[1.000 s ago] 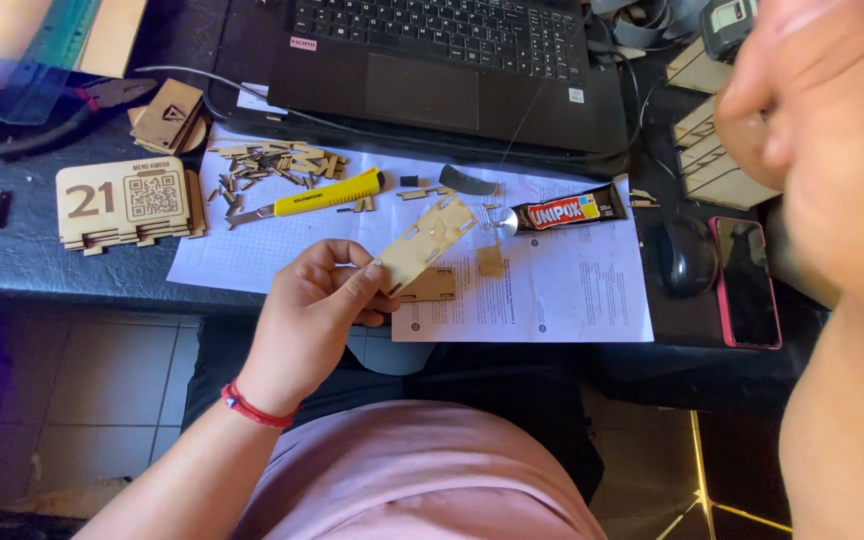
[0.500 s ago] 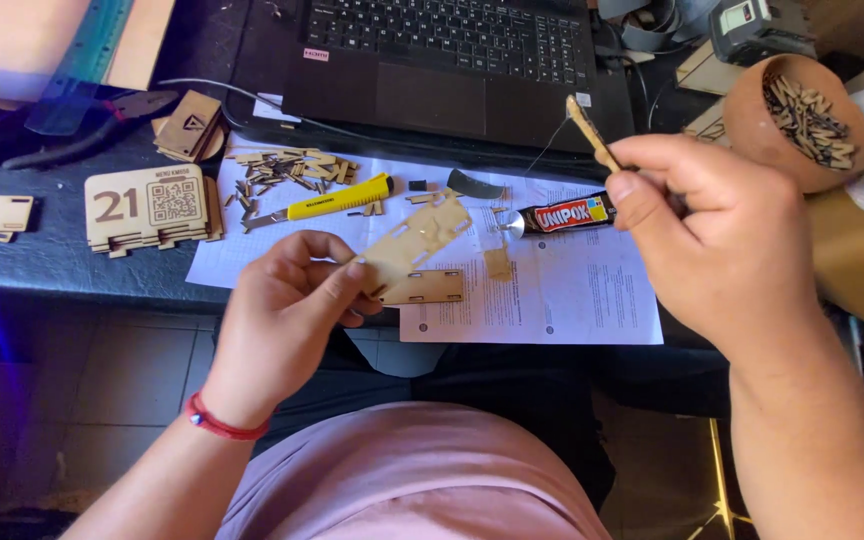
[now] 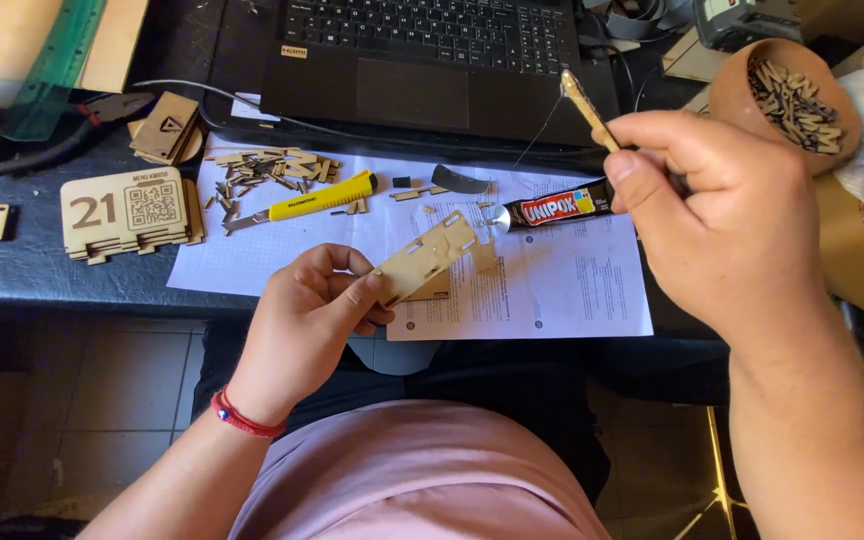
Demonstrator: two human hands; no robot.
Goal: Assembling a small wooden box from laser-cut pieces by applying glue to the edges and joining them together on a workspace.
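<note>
Dark desk (image 3: 22,270): laptop (image 3: 432,60), white paper sheets (image 3: 552,290), wooden plaque (image 3: 127,212), green ruler (image 3: 47,70), pliers (image 3: 62,125).

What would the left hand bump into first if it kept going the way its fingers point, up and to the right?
Likely the glue tube. The left hand holds a slotted wooden panel aimed up and right, and the tube's nozzle lies just past the panel's far end on the printed paper. Height above the desk is unclear.
</note>
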